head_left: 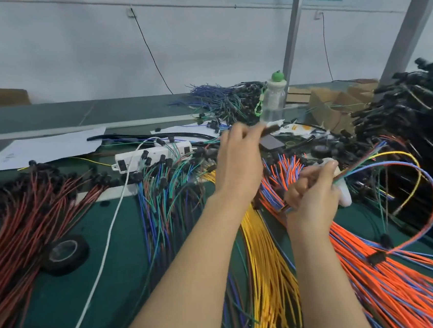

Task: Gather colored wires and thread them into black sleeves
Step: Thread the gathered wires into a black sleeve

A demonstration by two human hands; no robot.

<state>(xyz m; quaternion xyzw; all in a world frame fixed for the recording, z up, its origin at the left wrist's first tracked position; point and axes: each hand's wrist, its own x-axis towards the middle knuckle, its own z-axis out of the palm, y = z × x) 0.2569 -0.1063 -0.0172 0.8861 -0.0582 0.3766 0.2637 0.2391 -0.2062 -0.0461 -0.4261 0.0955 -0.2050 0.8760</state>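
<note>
My right hand point(312, 194) grips a small bundle of colored wires point(421, 169): yellow, blue, orange and green strands that loop out to the right and curve back down. My left hand point(239, 161) is raised above the table, its fingertips pinching a short dark piece point(270, 130) that is motion-blurred; it looks like a black sleeve. Heaps of wires lie on the green table point(111, 295): red ones point(21, 224) at the left, blue-green ones point(165, 196) in the middle, yellow ones point(266, 265) below my arms, orange-blue ones point(398, 278) at the right.
A roll of black tape point(65, 253) lies at the left. A white power strip point(153, 154) with a white cable sits mid-table. A clear bottle with a green cap point(275, 99) stands behind my left hand. A black cable heap point(419, 121) and cardboard boxes point(337, 103) fill the right.
</note>
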